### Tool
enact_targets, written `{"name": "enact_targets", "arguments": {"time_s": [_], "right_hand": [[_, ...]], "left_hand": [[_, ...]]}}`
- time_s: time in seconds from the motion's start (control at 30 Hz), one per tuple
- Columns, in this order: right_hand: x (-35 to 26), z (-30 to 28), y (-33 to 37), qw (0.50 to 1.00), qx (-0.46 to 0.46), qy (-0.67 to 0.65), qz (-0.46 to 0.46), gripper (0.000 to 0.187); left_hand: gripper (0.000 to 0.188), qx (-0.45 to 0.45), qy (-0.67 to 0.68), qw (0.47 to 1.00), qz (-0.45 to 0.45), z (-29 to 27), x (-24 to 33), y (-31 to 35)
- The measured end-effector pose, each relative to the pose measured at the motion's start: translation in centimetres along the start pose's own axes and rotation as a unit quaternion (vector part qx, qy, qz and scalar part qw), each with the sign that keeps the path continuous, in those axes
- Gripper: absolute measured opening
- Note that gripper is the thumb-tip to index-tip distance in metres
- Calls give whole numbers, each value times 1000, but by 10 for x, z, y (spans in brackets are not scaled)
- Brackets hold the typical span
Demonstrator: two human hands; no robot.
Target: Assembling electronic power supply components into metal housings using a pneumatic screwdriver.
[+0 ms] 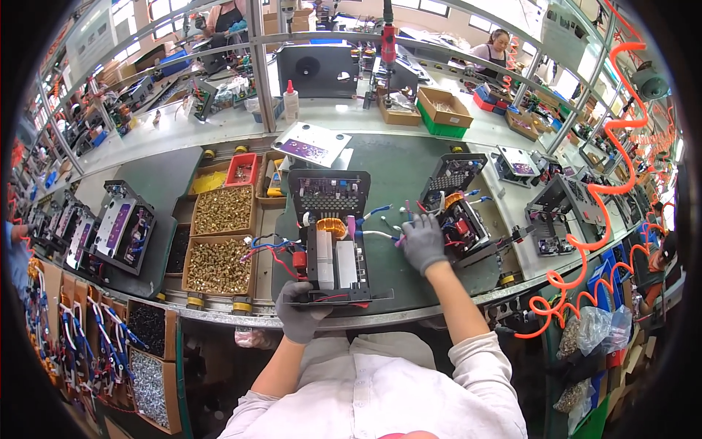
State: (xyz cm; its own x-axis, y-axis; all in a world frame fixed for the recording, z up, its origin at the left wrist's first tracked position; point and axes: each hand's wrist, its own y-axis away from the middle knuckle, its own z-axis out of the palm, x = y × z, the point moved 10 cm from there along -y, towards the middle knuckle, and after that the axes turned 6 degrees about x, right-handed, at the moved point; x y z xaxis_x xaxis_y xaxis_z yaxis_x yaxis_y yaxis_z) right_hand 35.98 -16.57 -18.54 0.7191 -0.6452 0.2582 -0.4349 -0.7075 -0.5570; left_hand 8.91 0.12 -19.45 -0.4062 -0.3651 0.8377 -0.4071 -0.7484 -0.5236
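In front of me a black metal chassis (344,298) holds pale heat sinks, a copper-wound coil (331,227) and a red component (299,259). My left hand (298,313), in a grey glove, closes on its near left corner. A white wire (379,234) runs from this unit to a pink end by my right thumb. My gloved right hand (424,245) is closed there, its fingertips at the wire end. Loose leads with blue ends (382,209) stick out nearby. Just right of that hand stands a second open chassis (464,227) with a red part and a coil.
Boxes of brass-coloured fasteners (223,210) and a red tray (241,170) lie left. A white-topped board (313,143) rests behind the chassis. Further units (124,227) stand at left and right. A coiled orange hose (596,241) hangs at right; a red screwdriver (388,45) hangs ahead.
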Motion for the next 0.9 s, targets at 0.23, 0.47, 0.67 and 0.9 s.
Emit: {"name": "enact_targets", "arguments": {"time_s": [0.23, 0.47, 0.67, 0.9], "right_hand": [[-28, -18, 44, 932, -95, -345, 62, 46], [-21, -96, 13, 768, -56, -633, 84, 52], [41, -98, -33, 675, 91, -682, 266, 30], [35, 29, -143, 495, -35, -787, 367, 30]], "left_hand": [[59, 36, 7, 999, -5, 4, -8, 4], [71, 56, 127, 990, 27, 11, 26, -16], [51, -93, -106, 984, 111, 25, 41, -85], [36, -142, -311, 940, 4, 8, -26, -74]]}}
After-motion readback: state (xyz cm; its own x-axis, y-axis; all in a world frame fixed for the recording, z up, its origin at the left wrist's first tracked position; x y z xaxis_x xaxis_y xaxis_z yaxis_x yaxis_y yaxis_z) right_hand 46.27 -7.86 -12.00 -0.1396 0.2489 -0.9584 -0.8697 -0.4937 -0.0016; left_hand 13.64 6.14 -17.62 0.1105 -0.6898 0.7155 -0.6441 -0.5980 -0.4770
